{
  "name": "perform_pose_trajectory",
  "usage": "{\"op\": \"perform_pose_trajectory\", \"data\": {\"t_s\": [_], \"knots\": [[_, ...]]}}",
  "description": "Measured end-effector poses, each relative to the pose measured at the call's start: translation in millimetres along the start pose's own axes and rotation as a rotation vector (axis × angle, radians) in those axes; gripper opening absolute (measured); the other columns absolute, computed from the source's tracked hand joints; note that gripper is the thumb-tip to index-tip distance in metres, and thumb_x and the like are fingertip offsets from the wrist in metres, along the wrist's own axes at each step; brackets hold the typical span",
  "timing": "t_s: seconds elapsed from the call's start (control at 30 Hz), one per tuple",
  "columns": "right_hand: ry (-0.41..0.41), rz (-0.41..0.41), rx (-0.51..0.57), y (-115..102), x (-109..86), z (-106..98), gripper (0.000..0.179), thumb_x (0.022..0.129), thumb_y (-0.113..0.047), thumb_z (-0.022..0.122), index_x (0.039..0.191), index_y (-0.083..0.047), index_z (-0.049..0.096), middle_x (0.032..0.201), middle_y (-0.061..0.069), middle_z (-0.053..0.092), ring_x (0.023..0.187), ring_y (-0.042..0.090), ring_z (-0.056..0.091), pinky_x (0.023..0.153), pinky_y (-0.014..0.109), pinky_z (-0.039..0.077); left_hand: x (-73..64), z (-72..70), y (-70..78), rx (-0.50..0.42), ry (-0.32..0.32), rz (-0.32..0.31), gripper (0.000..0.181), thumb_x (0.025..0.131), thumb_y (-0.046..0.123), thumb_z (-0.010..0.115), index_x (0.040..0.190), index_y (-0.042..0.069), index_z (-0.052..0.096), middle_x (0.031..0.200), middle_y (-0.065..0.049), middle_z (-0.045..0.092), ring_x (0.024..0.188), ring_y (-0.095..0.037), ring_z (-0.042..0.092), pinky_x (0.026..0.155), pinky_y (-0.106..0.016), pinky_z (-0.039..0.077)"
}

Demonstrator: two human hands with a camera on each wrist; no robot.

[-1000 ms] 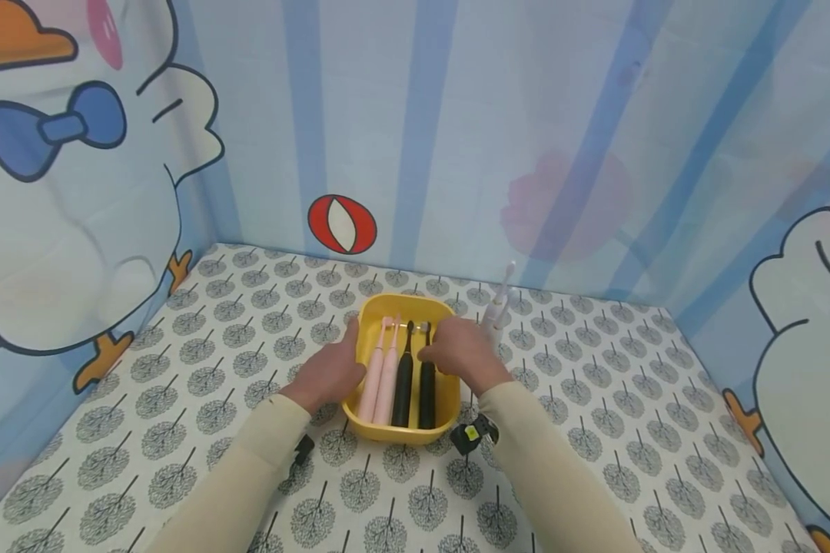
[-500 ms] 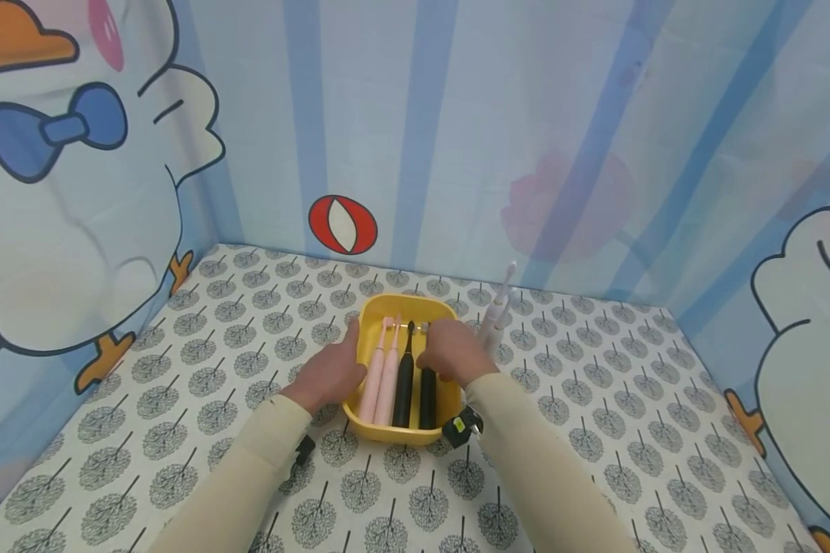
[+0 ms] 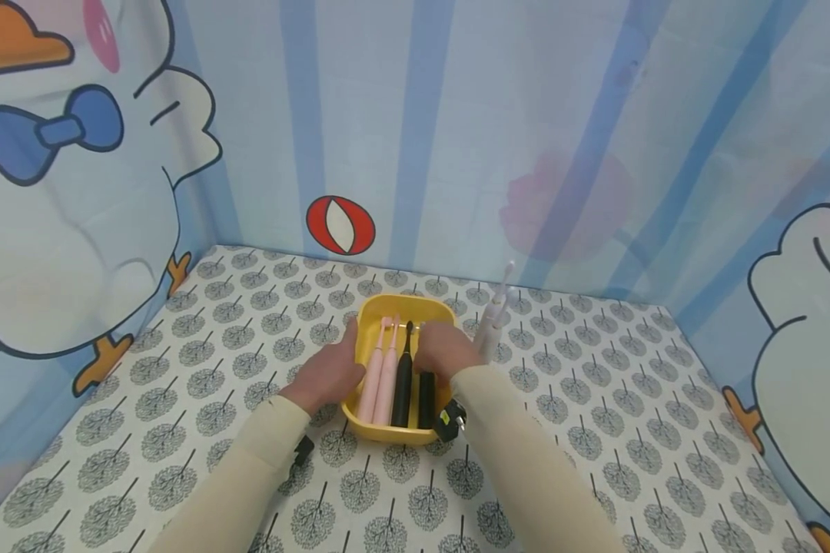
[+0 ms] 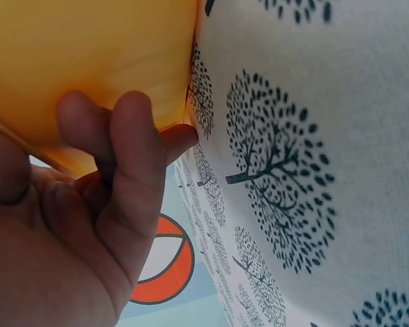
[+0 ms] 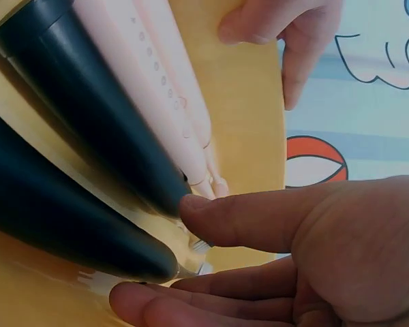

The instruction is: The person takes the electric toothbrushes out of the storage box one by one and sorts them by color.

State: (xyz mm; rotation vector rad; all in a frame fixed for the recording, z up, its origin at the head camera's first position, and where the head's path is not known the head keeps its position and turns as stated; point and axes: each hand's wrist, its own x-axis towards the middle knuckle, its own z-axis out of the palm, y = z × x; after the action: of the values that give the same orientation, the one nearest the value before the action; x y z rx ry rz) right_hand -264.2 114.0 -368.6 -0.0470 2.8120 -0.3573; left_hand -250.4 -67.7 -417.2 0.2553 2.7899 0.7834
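Observation:
A yellow plastic bin (image 3: 396,436) holds two pink electric toothbrushes (image 3: 371,388) and two black ones, side by side with heads toward the back. My left hand (image 3: 327,374) grips the bin's left wall, thumb over the rim and fingers against the outside (image 4: 133,157). My right hand (image 3: 448,350) reaches into the bin over the rightmost black toothbrush (image 3: 426,401), hiding its upper part in the head view. In the right wrist view that toothbrush (image 5: 68,211) lies between my spread thumb and straight fingers, a gap showing below the thumb.
Pale, see-through toothbrushes (image 3: 493,316) stand upright behind my right wrist, outside the bin. The tree-print cloth (image 3: 581,384) spreads under everything. A cartoon-print curtain (image 3: 360,115) rises behind and at both sides.
My right hand has shifted slightly left and lower over the rightmost black toothbrush, its wrist swinging inward. The left hand and the bin stay put.

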Motion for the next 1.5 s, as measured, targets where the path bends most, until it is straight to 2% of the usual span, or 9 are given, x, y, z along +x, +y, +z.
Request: {"op": "perform_pose_trajectory", "data": {"t_s": [0.23,0.47,0.67,0.87,1.1,1.5], "knots": [[-0.031,0.012,-0.044,-3,5.9,2,0.011,0.081,-0.011,0.074,0.08,-0.003,0.067,0.072,0.009,0.063,0.054,0.021,0.063,0.048,0.031,0.051,0.3,0.5,-1.0,-0.009,-0.001,0.007,0.085,0.092,0.018,0.048,0.155,0.006,-0.008,0.07,-0.01,0.056,0.055,-0.021,0.055,0.053,-0.033,0.045],[-0.058,0.017,-0.027,-4,8.4,5,0.01,0.083,-0.011,0.072,0.084,-0.002,0.067,0.076,0.01,0.066,0.054,0.021,0.063,0.048,0.032,0.052,0.7,0.8,-0.4,-0.004,0.0,-0.001,0.085,0.092,0.018,0.048,0.155,0.006,-0.007,0.07,-0.01,0.056,0.055,-0.021,0.055,0.053,-0.033,0.045],[-0.064,0.059,-0.006,-7,9.1,5,0.007,0.084,-0.008,0.07,0.085,-0.002,0.067,0.077,0.011,0.066,0.054,0.022,0.064,0.046,0.033,0.052,1.2,0.5,-0.3,-0.001,-0.001,-0.006,0.085,0.092,0.018,0.048,0.155,0.007,-0.008,0.07,-0.01,0.056,0.055,-0.021,0.055,0.053,-0.033,0.045],[-0.058,0.036,-0.059,-11,12.5,7,0.005,0.083,-0.007,0.069,0.08,-0.004,0.067,0.076,0.009,0.065,0.056,0.021,0.063,0.05,0.032,0.052,0.8,-1.3,-3.1,0.012,0.003,-0.02,0.085,0.092,0.018,0.046,0.155,0.009,-0.01,0.072,-0.01,0.056,0.055,-0.021,0.055,0.052,-0.034,0.045],[-0.058,0.028,-0.075,-9,12.9,9,0.004,0.083,-0.007,0.07,0.081,-0.005,0.068,0.075,0.006,0.064,0.062,0.02,0.062,0.055,0.031,0.051,-0.6,-1.1,-2.5,0.005,-0.003,-0.018,0.086,0.092,0.018,0.046,0.155,0.008,-0.011,0.072,-0.01,0.056,0.055,-0.021,0.055,0.052,-0.034,0.045],[-0.057,0.046,-0.009,-5,10.9,10,0.005,0.085,-0.007,0.07,0.088,-0.003,0.068,0.075,0.009,0.063,0.06,0.022,0.063,0.05,0.032,0.052,2.3,0.6,-0.9,0.009,-0.008,-0.005,0.085,0.093,0.019,0.048,0.155,0.008,-0.009,0.073,-0.009,0.056,0.057,-0.02,0.056,0.054,-0.033,0.045]]}}
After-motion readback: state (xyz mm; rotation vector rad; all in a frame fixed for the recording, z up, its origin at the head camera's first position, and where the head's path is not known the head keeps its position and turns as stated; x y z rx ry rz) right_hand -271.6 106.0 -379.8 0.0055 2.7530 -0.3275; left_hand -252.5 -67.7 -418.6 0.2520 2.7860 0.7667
